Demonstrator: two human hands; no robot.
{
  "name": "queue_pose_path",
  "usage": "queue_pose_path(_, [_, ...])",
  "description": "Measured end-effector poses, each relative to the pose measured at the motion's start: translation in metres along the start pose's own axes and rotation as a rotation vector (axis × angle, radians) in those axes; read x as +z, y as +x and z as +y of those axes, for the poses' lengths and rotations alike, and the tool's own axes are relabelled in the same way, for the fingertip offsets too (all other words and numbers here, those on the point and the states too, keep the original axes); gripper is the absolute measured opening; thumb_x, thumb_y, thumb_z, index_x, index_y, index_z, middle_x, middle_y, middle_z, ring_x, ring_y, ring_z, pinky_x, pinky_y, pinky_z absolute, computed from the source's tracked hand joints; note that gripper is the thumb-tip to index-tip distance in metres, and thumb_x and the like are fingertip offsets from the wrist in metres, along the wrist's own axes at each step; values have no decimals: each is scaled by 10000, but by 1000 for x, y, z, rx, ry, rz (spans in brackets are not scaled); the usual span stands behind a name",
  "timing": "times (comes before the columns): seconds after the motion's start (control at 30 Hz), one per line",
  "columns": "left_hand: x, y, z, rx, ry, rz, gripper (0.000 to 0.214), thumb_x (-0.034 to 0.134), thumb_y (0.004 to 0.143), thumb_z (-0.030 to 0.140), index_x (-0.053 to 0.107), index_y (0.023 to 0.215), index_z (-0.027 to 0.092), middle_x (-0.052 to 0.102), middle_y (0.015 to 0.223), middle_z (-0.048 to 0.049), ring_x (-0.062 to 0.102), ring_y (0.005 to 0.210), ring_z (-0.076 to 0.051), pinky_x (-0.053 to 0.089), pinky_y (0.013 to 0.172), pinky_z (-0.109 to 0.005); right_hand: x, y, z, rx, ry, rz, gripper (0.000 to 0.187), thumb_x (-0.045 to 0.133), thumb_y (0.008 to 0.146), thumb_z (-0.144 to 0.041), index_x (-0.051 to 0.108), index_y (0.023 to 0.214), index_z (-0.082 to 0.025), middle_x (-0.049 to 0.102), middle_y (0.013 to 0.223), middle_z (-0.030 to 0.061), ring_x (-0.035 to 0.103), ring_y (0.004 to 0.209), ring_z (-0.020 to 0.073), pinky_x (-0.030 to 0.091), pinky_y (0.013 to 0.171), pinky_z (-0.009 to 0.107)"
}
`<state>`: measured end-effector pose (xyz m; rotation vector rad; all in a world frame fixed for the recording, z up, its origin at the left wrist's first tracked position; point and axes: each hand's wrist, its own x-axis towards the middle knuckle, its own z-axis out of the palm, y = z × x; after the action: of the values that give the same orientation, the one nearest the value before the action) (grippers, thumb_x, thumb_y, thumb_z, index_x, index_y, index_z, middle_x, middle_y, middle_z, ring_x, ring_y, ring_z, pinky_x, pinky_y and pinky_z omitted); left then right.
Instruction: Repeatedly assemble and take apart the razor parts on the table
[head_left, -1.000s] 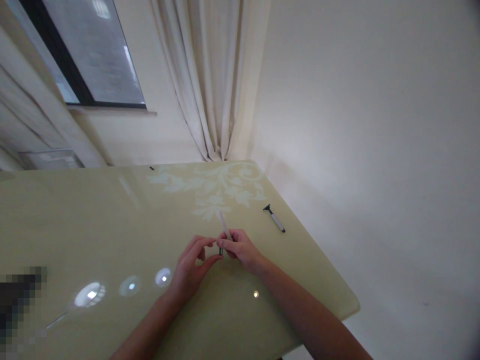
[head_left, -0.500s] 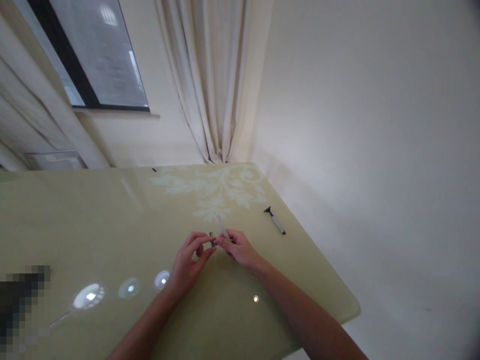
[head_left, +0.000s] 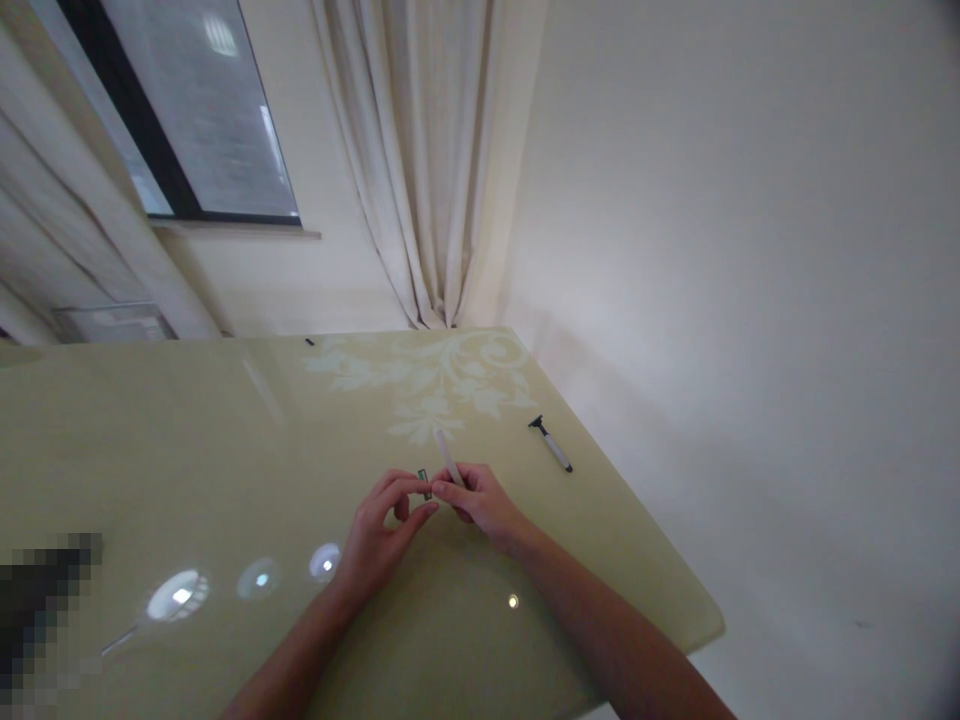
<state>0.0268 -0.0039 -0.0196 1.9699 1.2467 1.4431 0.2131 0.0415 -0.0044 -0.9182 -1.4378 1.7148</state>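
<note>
Both my hands meet over the middle of a glossy yellow-green table (head_left: 187, 440). My right hand (head_left: 480, 503) is closed round a slim white razor handle (head_left: 448, 455) that points away from me. My left hand (head_left: 382, 535) pinches a small dark razor head (head_left: 424, 484) between thumb and fingertips, right beside the near end of the handle. Whether the head touches the handle I cannot tell.
A second razor (head_left: 551, 444) with a black head and white handle lies near the table's right edge. A pale floral pattern (head_left: 435, 380) marks the far part of the top. Curtains (head_left: 427, 160) and a window (head_left: 187, 110) stand behind; a blurred dark patch (head_left: 37, 600) sits at the lower left.
The small dark piece has come away from the handle's near end and now sits in my left fingertips, slightly left of it. Both hands have stayed in nearly the same place.
</note>
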Motion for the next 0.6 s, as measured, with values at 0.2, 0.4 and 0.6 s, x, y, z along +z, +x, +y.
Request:
queue_pose_path(0.2, [-1, -1, -1, -45, 41, 25, 157, 682, 948, 292, 698, 1094, 237, 639, 862, 11, 536, 645, -103, 498, 653, -231, 0, 0, 0, 18, -26, -6, 379, 775, 816, -514, 730, 897, -146, 396, 539, -83, 287, 482, 73, 159, 461, 252])
queue_pose_path(0.4, [0, -3, -7, -30, 37, -18, 387, 702, 929, 308, 650, 1311, 277, 667, 895, 20, 530, 631, -95, 512, 657, -226, 0, 2, 4, 9, -21, 18, 364, 779, 811, -506, 695, 845, -153, 417, 563, -77, 296, 494, 73, 172, 479, 247])
queue_pose_path(0.6, [0, -3, -8, -51, 37, -29, 537, 753, 879, 346, 599, 1389, 274, 695, 911, 14, 528, 614, -99, 533, 661, -240, 1, 1, 2, 0, -42, 50, 337, 787, 801, -477, 676, 799, -159, 432, 577, -67, 321, 530, 86, 215, 517, 244])
